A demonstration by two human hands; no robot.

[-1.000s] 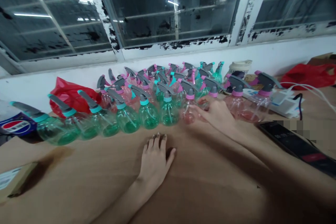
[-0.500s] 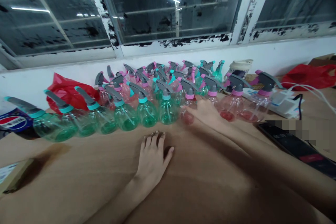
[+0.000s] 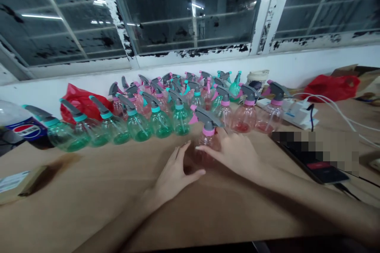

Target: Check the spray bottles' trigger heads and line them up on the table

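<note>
On the brown counter [image 3: 97,189] below dark windows [image 3: 166,12], my right hand [image 3: 237,152] curls its fingers round a pink spray bottle [image 3: 208,138]; my left hand [image 3: 175,172] slants toward it, fingers parted, empty.

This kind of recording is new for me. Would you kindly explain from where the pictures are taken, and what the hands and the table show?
There is no machine here: these are a person's two bare hands, seen by one camera worn on the head, looking forward and down. The right hand holds a pink-collared spray bottle; whether its base touches the wooden table is hard to tell. The left hand is open beside it. Behind stand more spray bottles, with turquoise or pink collars. To the right lies a phone; at the far left is a cola bottle.
</note>
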